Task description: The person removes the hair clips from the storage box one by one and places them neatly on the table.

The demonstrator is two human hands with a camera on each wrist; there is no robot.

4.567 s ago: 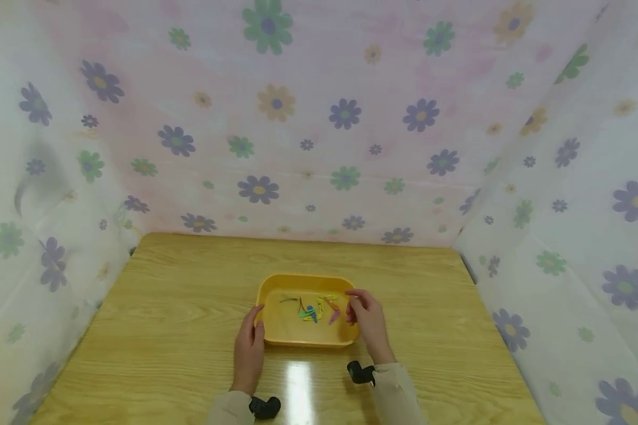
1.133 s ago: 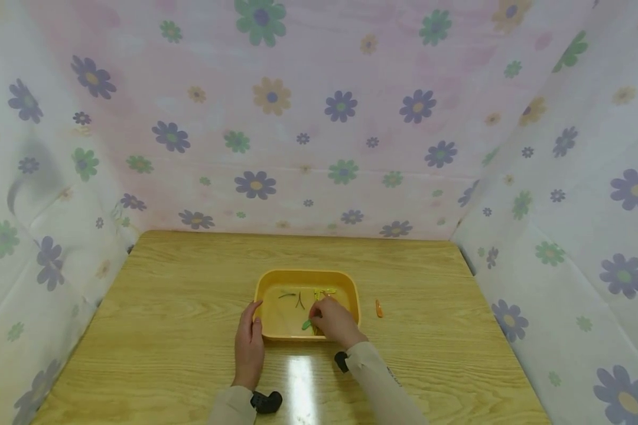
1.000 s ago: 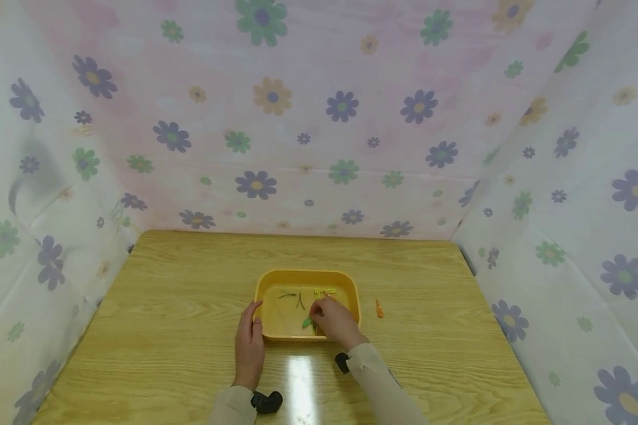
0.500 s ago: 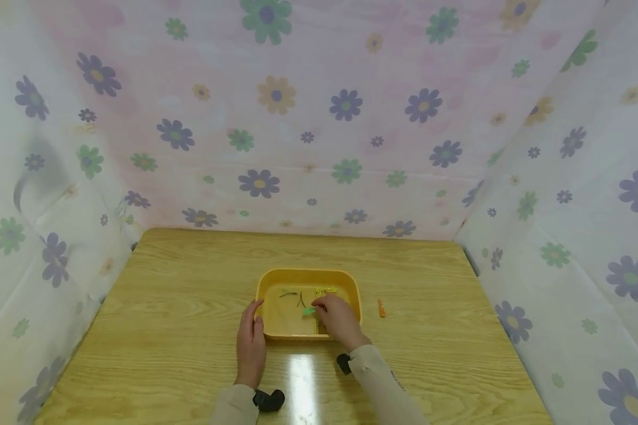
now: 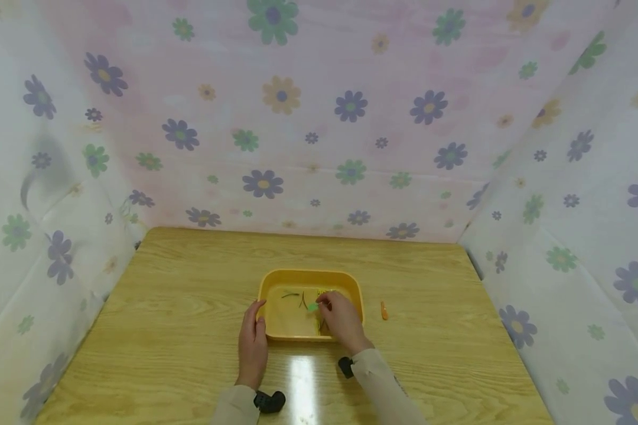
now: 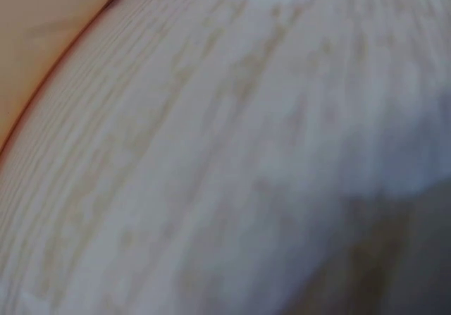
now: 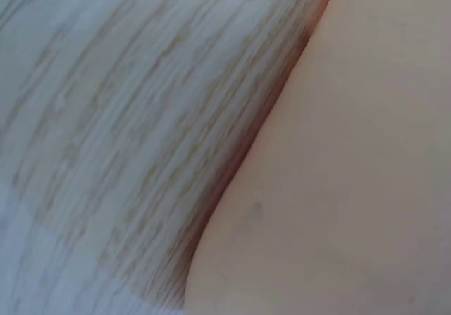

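Note:
A shallow yellow tray [image 5: 289,324] sits on the table in the head view. My right hand [image 5: 342,319] reaches into its right half and pinches a green hair clip [image 5: 312,307] between thumb and fingertips. My left hand [image 5: 253,345] rests against the tray's left side, its fingertips at the rim. Left of the green clip lie a thin dark hairpin [image 5: 289,294] and a forked thin hairpin [image 5: 303,300]. Several yellow clips, partly covered by my right hand, lie near it. Outside the tray, to the right, is an orange hair clip [image 5: 384,310].
The wood-grain table [image 5: 202,283] extends around the tray on all sides. A flowered curtain [image 5: 319,136] hangs behind it and along both sides. Both wrist views are blurred, showing table surface and part of the tray [image 7: 338,160].
The orange clip was in the tray earlier and now lies on the table at right. During the last second my right hand has moved the green clip slightly away from the tray's near side.

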